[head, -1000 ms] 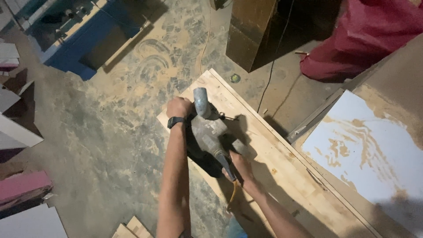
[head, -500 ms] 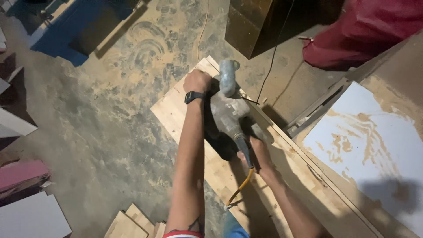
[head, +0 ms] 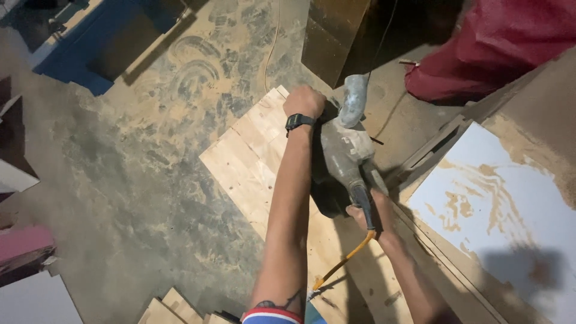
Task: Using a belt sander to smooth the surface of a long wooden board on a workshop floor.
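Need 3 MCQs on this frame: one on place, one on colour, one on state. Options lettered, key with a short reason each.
1. The power tool rests on:
A. the white panel
B. the pale wood panel
C. the blue frame

2. The cord at the tool's rear handle is:
A. green
B. white
C. orange

3. The left hand is:
A. closed on the tool's front
B. flat on the floor
C. holding a pencil

Key: B, the tool sits on the board on the floor; C, the cord shows orange below the right hand; A, its fist grips the front.
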